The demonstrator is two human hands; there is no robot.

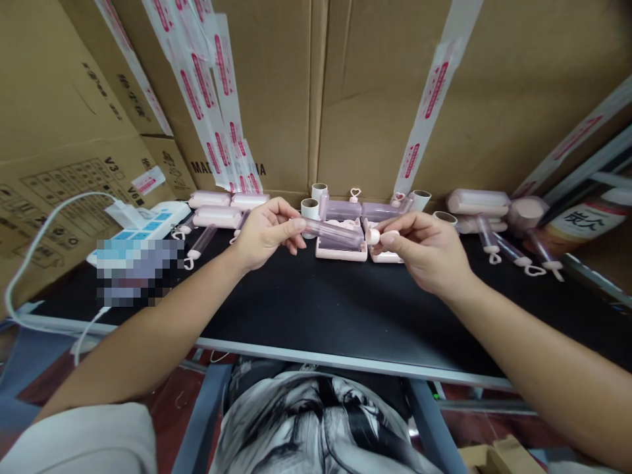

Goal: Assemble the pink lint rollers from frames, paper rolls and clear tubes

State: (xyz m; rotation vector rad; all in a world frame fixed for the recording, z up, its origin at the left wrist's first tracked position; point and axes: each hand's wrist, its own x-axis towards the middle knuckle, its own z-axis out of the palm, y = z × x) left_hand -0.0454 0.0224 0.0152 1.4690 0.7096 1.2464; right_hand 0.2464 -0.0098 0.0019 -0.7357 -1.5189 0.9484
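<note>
My left hand [271,232] pinches one end of a clear tube [333,234], which lies level and points right. Between the fingers of my right hand [419,247] is a small pink cap [374,236]. The cap faces the tube's free end, with a narrow gap between them. Just behind the tube, a pink case [340,255] lies open on the black table [316,309]. A second pink case [388,257] sits beside it, partly hidden by my right hand.
Capped clear tubes with heart-shaped loops [201,245] lie at the left, others [486,237] at the right. Closed pink cases [217,216] and cardboard rolls [310,209] stand along the cardboard wall [276,99]. A power strip [143,227] with a white cable and a bottle [587,217] flank them.
</note>
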